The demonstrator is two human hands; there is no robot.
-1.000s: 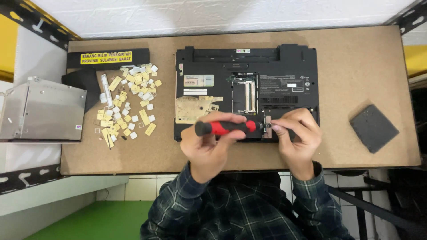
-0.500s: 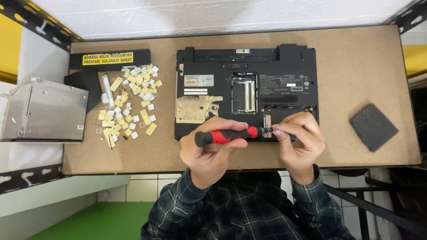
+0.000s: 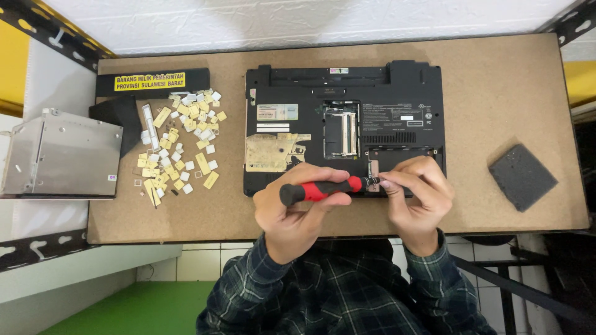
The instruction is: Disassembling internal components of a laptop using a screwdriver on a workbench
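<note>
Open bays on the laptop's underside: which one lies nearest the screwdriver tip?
The small lower-right bay, just above the right hand and screwdriver tip. The other, the middle bay with metal rails, sits farther up the laptop.

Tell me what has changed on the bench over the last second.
Very little. The left hand has lowered the red and black screwdriver slightly toward the person; the right hand still pinches its tip. The laptop, loose keycaps, metal drive and foam pad have not moved.

Left hand (image 3: 297, 211) curled closed, right hand (image 3: 415, 198) pinching fingertips together.
</note>
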